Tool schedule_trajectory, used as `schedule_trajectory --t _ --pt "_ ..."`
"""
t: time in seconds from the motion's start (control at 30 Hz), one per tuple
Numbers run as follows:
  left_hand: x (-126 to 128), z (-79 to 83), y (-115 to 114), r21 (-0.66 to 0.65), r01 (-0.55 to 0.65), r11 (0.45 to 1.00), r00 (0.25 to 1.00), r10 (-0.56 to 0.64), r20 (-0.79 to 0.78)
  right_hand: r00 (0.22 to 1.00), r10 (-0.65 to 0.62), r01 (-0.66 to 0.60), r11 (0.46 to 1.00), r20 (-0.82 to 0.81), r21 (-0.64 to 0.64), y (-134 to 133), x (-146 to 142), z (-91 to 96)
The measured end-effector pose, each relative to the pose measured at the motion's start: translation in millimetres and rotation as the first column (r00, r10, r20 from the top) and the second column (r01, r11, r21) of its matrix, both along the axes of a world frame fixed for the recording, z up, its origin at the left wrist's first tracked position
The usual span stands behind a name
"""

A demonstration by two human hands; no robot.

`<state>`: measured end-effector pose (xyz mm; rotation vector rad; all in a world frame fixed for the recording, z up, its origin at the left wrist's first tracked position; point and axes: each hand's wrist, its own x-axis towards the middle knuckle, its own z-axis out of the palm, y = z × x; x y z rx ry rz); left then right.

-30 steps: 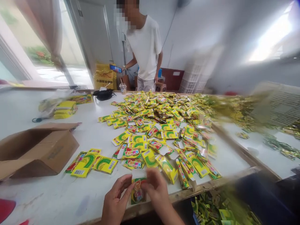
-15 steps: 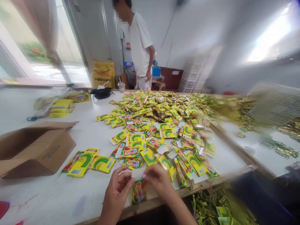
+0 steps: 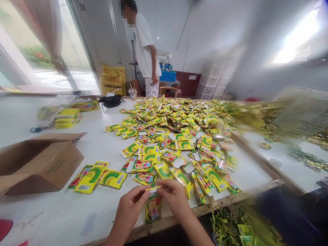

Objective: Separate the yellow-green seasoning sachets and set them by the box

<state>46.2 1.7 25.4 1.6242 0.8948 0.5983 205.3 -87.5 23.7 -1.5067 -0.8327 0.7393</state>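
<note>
A small yellow, green and red card box (image 3: 153, 211) marked "TWINS" stands at the table's front edge between my hands, its white end flap folded over at the top. My left hand (image 3: 132, 201) pinches the left end of that flap between thumb and fingers. On the other side, my right hand (image 3: 173, 196) has its fingers curled against the flap's right end, slightly smeared by motion. Just beyond my fingers lies another TWINS box (image 3: 145, 178). A large heap of similar boxes (image 3: 166, 119), several with open flaps, spreads over the table.
An open brown carton (image 3: 61, 167) sits at left beside a few boxes (image 3: 88, 177). Behind are yellow packs (image 3: 68, 118), a black pouch (image 3: 111, 101) and a plastic cup (image 3: 132, 94). A person (image 3: 147, 51) stands across the table. More boxes (image 3: 238, 225) lie below its edge.
My hands have come closer together on the box, and its white flap has folded so a yellow edge shows. The person across the table has shifted a little left.
</note>
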Motion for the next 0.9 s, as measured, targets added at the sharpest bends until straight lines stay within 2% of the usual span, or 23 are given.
schedule_trajectory --t 0.07,0.1,0.17,0.23,0.27,0.3,0.33,0.4,0.47,0.63,0.77,0.83,0.9 --pt "-3.9 1.3 0.9 0.221 0.081 0.972 0.997 -0.082 -0.006 0.999 0.034 -0.034 0.999 0.037 -0.012 -4.2 1.8 4.0" --pt "-6.8 1.3 0.9 0.353 0.106 0.930 0.993 -0.114 0.002 0.997 0.064 -0.063 0.998 0.049 -0.012 -7.0 2.7 5.6" --pt "-13.7 -0.2 0.1 0.577 0.138 0.805 0.985 -0.173 0.006 0.991 0.121 -0.122 0.993 0.059 0.004 -12.6 3.5 6.9" --pt "-20.2 -4.2 -1.5 0.692 0.160 0.703 0.977 -0.215 -0.007 0.987 0.152 -0.154 0.987 0.056 0.042 -16.9 2.2 4.9" --pt "-22.7 -7.0 -2.6 0.712 0.165 0.682 0.975 -0.222 -0.013 0.985 0.159 -0.163 0.984 0.063 0.071 -18.4 0.7 2.8" --pt "-24.5 -10.0 -3.8 0.713 0.164 0.681 0.976 -0.218 -0.016 0.984 0.158 -0.166 0.981 0.082 0.102 -19.5 -1.2 0.4" --pt "-25.8 -13.0 -5.1 0.695 0.145 0.704 0.982 -0.189 -0.014 0.981 0.155 -0.169 0.977 0.114 0.128 -20.3 -3.3 -2.1" --pt "-27.1 -18.2 -7.9 0.624 0.081 0.777 0.995 -0.097 -0.008 0.973 0.131 -0.163 0.974 0.191 0.161 -21.6 -7.2 -6.1" --pt "-28.0 -21.3 -10.4 0.567 0.052 0.822 0.998 -0.056 -0.011 0.965 0.104 -0.147 0.975 0.243 0.168 -22.9 -9.9 -7.4" --pt "-31.5 -21.3 -13.5 0.538 0.080 0.839 0.995 -0.103 0.014 0.958 0.173 -0.218 0.957 0.231 0.189 -24.7 -10.8 -1.9" --pt "-30.7 -21.0 -11.5 0.447 0.070 0.892 0.996 -0.084 0.012 0.969 0.156 -0.196 0.958 0.193 0.210 -24.6 -9.5 0.2" --pt "-28.5 -20.1 -11.6 0.452 0.086 0.888 0.993 -0.111 0.030 0.973 0.148 -0.187 0.956 0.179 0.224 -25.0 -9.3 -1.9" --pt "-26.6 -17.1 -15.4 0.508 0.105 0.855 0.986 -0.155 0.056 0.971 0.142 -0.184 0.956 0.190 0.228 -25.7 -11.5 -6.4"
